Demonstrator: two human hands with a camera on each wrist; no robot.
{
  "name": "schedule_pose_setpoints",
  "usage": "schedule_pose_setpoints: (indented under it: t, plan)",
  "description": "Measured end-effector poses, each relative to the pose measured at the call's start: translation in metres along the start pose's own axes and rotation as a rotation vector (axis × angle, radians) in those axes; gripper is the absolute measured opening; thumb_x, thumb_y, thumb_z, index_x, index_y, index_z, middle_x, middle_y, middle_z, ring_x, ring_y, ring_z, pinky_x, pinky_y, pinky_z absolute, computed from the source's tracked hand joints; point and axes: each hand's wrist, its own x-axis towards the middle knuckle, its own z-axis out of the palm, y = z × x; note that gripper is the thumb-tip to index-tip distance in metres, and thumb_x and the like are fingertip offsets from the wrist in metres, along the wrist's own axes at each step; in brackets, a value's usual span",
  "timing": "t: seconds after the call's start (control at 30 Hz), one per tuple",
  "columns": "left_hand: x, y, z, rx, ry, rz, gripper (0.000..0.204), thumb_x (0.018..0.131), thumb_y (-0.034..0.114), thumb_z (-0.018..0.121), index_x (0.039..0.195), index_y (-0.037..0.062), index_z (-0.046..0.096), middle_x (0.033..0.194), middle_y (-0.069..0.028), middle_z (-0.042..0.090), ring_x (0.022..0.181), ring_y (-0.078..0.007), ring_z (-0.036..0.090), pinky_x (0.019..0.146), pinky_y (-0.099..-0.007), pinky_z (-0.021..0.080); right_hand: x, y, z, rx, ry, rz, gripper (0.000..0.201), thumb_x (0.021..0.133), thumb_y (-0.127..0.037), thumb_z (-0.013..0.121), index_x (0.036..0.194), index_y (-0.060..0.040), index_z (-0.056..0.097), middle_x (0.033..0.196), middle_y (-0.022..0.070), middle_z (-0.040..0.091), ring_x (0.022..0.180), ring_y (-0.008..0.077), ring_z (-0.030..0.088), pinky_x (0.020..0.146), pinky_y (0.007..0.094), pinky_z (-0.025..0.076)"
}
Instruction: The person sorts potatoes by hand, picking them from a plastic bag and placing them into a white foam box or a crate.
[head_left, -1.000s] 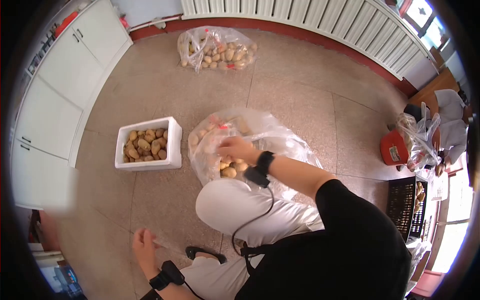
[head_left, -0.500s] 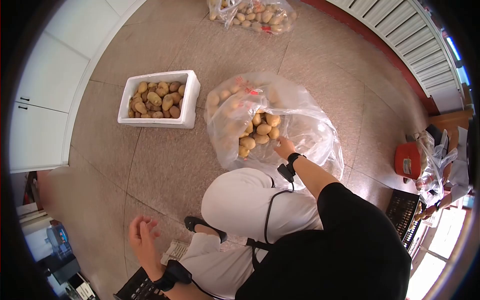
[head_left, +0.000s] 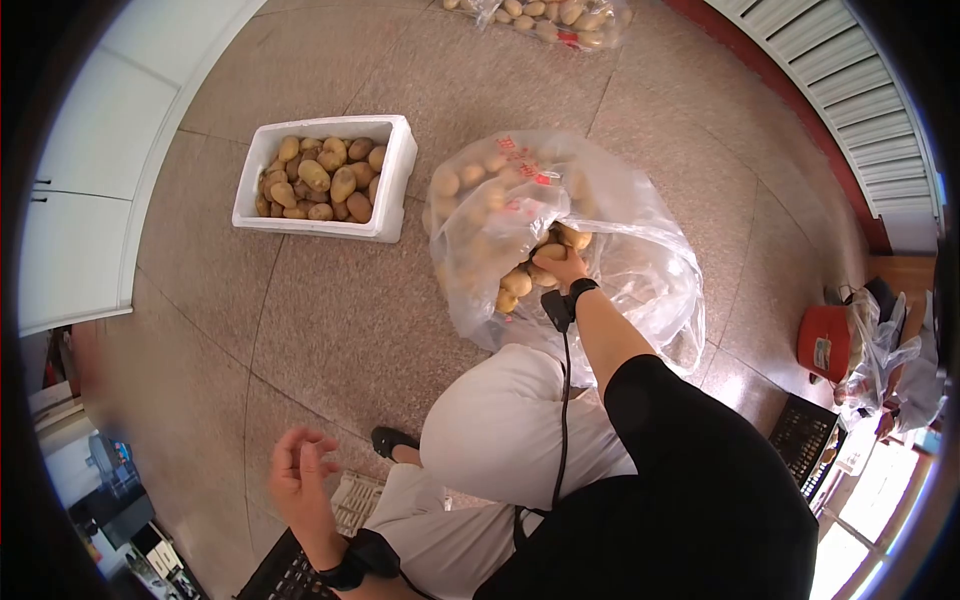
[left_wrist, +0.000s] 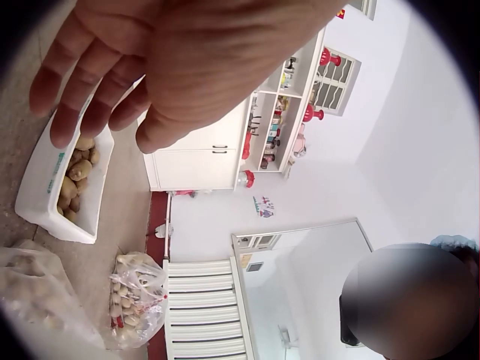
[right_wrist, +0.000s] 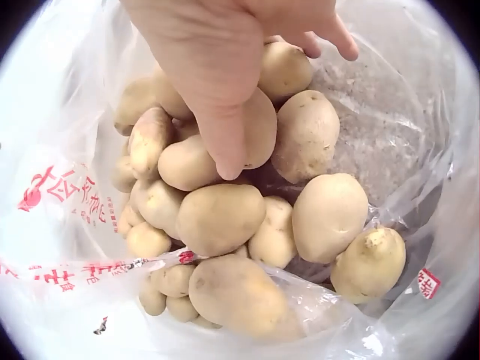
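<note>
A clear plastic bag (head_left: pixel 470 300) of potatoes lies on the floor with its mouth spread wide. Inside it, the right hand (head_left: pixel 563 268) is over the potatoes. In the right wrist view, the right hand (right_wrist: pixel 217 60) has its thumb against a potato (right_wrist: pixel 259 129); two fingertips show beyond another potato (right_wrist: pixel 285 73), and the other fingers are hidden. More potatoes (right_wrist: pixel 221 217) lie around them. The left hand (head_left: pixel 303 490) is raised beside the knee, holding nothing. Its fingers (left_wrist: pixel 97 75) hang loosely bent in the left wrist view.
A white foam box (head_left: pixel 398 180) of potatoes stands left of the bag. Another potato bag (head_left: pixel 560 18) lies farther off. Black crates (head_left: pixel 800 440) (head_left: pixel 285 572) stand at right and bottom left; a red bucket (head_left: pixel 823 342) is near another person (head_left: pixel 915 370).
The right hand has moved from the bag's plastic, past the potatoes' right side, onto the potatoes. The bag's mouth is wider, exposing more potatoes. The left hand has risen slightly, and the head view has shifted.
</note>
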Motion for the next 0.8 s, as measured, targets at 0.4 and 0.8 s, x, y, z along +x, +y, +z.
schedule_pose_setpoints:
  t: [0.4,0.8]
  plan:
    - [-0.003,0.008,0.004,-0.088,0.006,0.011,0.024,0.091,0.016,0.047,0.109,0.0002,0.051,0.097,-0.0088,0.056,0.084,-0.0171,0.059,0.062,-0.0252,0.047,-0.035,-0.019,-0.021,0.114,0.109,0.005,0.083,0.057,-0.032,0.081,0.126,-0.0118,0.039,0.106,0.0158,0.051,0.099,0.0286,0.053,0.077,0.0364,0.049]
    - [-0.021,0.014,0.006,-0.435,-0.112,0.033,0.036,0.090,0.023,0.049,0.117,-0.0001,0.044,0.103,-0.0126,0.054,0.090,-0.0211,0.059,0.066,-0.0285,0.049,-0.190,-0.175,-0.101,1.019,-1.307,-0.190,0.085,0.068,-0.047,0.071,0.131,-0.0070,0.029,0.131,0.0167,0.036,0.119,0.0381,0.038,0.101,0.0479,0.034]
